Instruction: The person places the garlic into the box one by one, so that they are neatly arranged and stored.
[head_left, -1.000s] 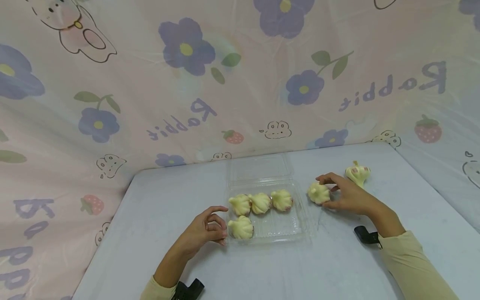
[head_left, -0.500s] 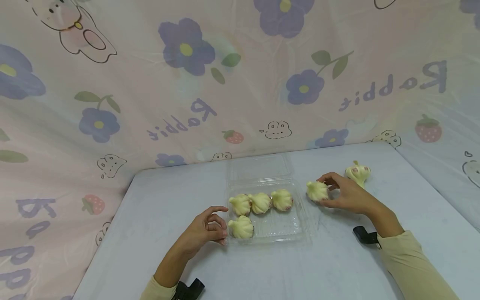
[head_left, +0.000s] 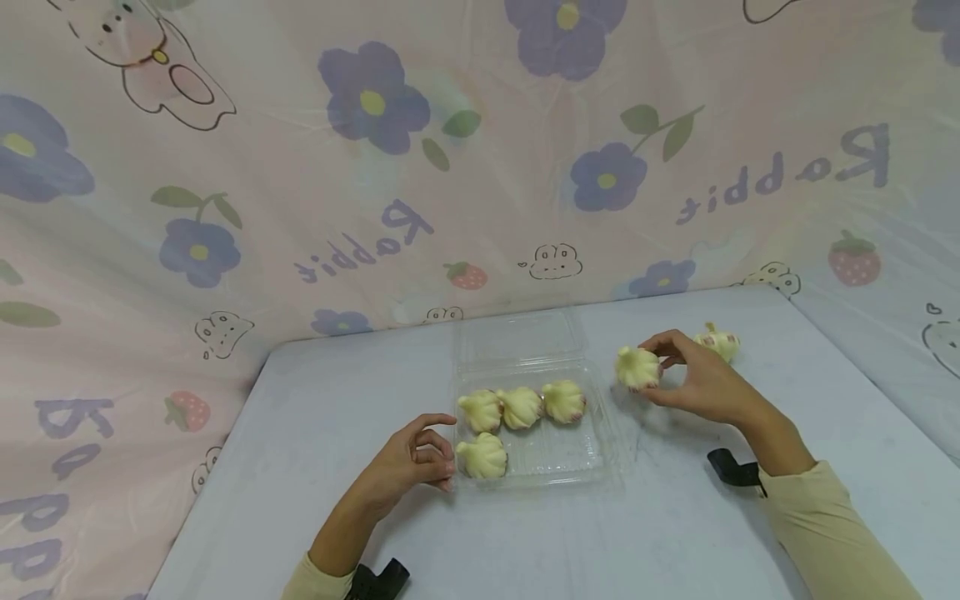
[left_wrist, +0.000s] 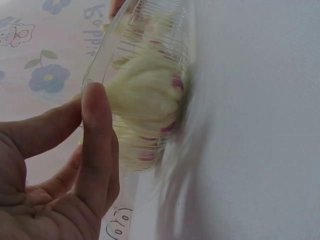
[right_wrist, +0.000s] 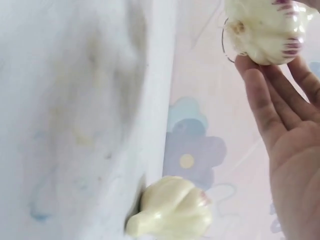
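A garlic bulb (head_left: pixel 637 368) is held by my right hand (head_left: pixel 701 383) between thumb and fingers, raised off the table to the right of a clear plastic box (head_left: pixel 555 458). In the right wrist view this garlic bulb (right_wrist: pixel 265 32) shows purple streaks and its root end. The box lies with its lid folded back and holds several pale garlic bulbs (head_left: pixel 519 407), most in a row at the back and one at front left. My left hand (head_left: pixel 408 458) pinches the box's left rim; in the left wrist view, thumb and fingers (left_wrist: pixel 97 130) meet at that edge.
Another garlic bulb (head_left: pixel 718 343) lies on the white table (head_left: pixel 360 375) behind my right hand, partly hidden by it. The transparent lid (head_left: pixel 519 337) lies toward the back edge. A printed cloth (head_left: pixel 495 167) hangs behind the table.
My right hand has lifted its garlic bulb off the table, turning it slightly, and now covers more of the bulb behind. My left hand and the box have stayed put.
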